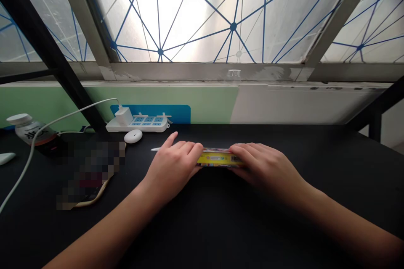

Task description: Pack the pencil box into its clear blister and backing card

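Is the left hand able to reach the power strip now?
Probably yes: the left hand, on the yellow box, is close to the power strip; only a white object lies nearby.

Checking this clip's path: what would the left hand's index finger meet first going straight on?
The left index finger would likely meet the blue wall panel, passing just right of the power strip; depth is unclear.

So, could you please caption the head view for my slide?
Left hand and right hand hold a yellow printed box.
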